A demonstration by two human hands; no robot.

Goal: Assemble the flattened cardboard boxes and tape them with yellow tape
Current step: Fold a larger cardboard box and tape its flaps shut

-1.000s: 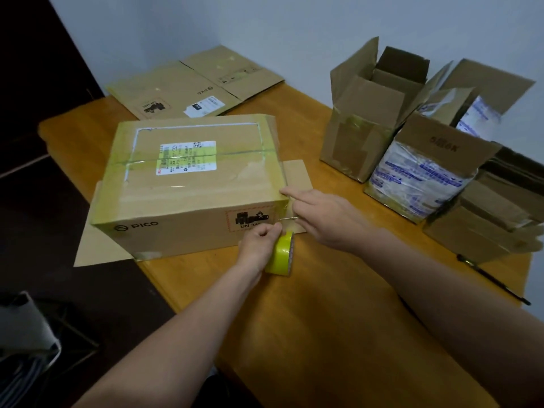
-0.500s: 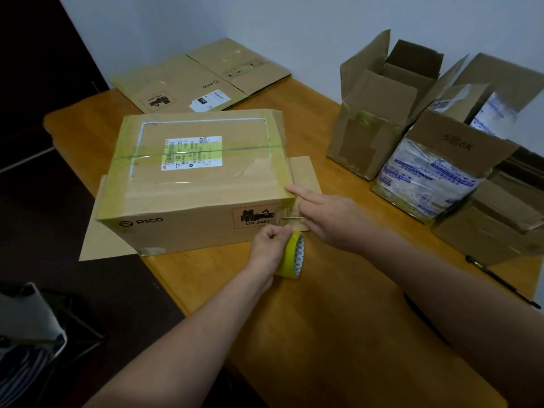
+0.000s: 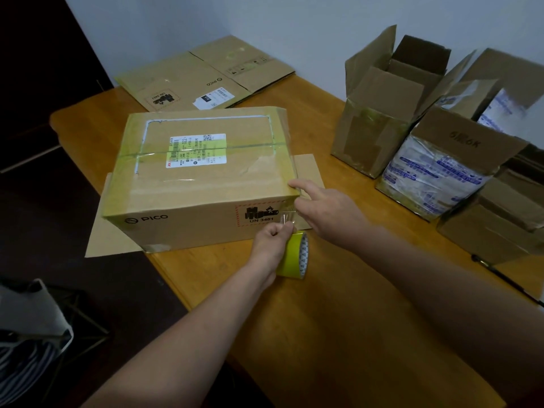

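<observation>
Both hands: left hand [image 3: 272,241] grips tape roll [image 3: 294,256], right hand [image 3: 326,210] touches box [image 3: 203,178].

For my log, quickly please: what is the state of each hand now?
Left hand: grips the tape roll.
Right hand: open, index finger presses a corner of the box.

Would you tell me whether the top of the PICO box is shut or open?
Shut: the PICO box has its top flaps flat, with yellow tape over the middle seam and along the edges.

left hand [image 3: 272,245]: bare
right hand [image 3: 329,212]: bare
left forearm [image 3: 182,328]: uncovered, seen to the frame edge
right forearm [image 3: 441,290]: uncovered, seen to the frame edge
</observation>
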